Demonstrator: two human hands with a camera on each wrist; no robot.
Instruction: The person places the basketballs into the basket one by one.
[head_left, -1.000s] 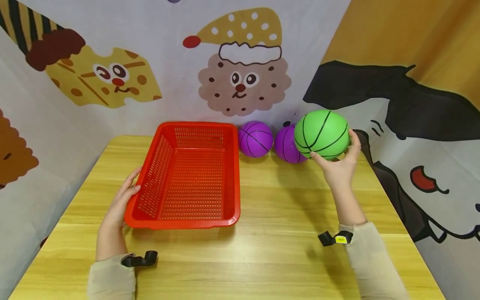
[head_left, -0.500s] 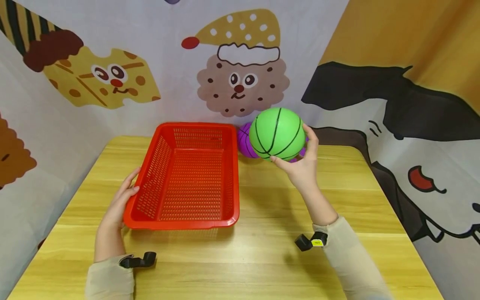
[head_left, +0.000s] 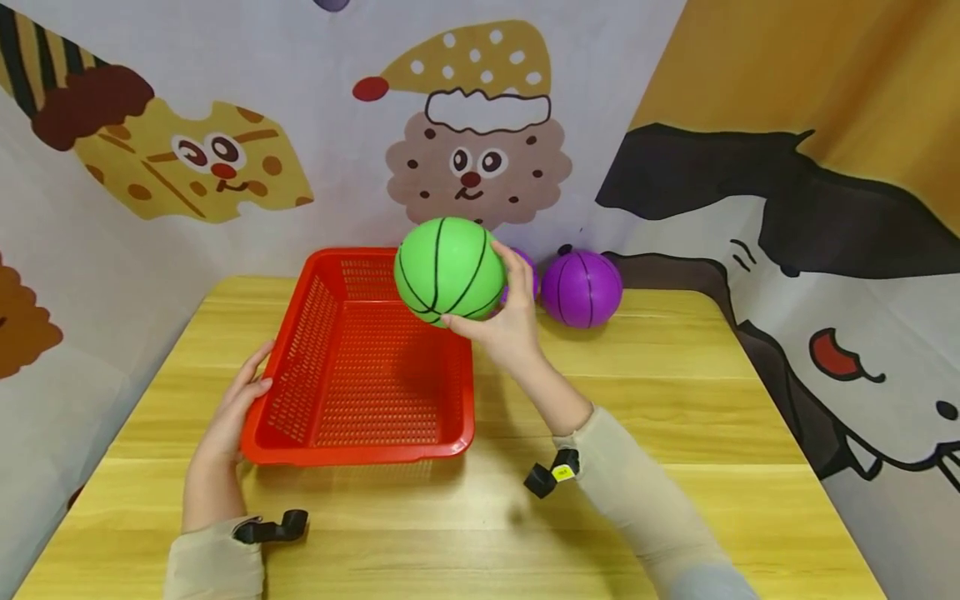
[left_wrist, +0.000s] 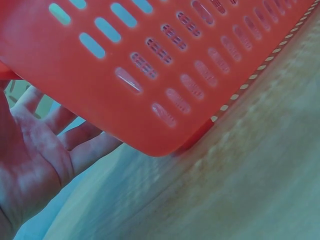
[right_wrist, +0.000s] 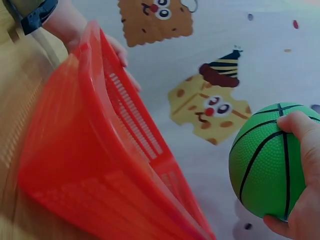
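A green toy basketball [head_left: 448, 268] with black lines is held in my right hand [head_left: 504, 321], above the far right part of the red plastic basket [head_left: 467, 408]. In the right wrist view, thumb and fingers grip the ball [right_wrist: 265, 160] from the side, clear of the basket. My left hand [head_left: 228, 412] rests against the outside of the basket's left side, its thumb tip at the rim. The left wrist view shows that hand [left_wrist: 37, 150] with its palm visible and fingers fairly straight, their tips hidden behind the perforated basket wall [left_wrist: 125, 110].
Two purple toy basketballs stand at the back of the wooden table [head_left: 637, 392]. One purple ball [head_left: 582, 289] is in full view; the other purple ball [head_left: 528, 271] is partly covered by the right hand. A cloth with cartoon prints [head_left: 480, 158] hangs behind.
My right hand has carried the green basketball leftward, from in front of the right purple ball to above the basket. The left hand and the basket have stayed in place.
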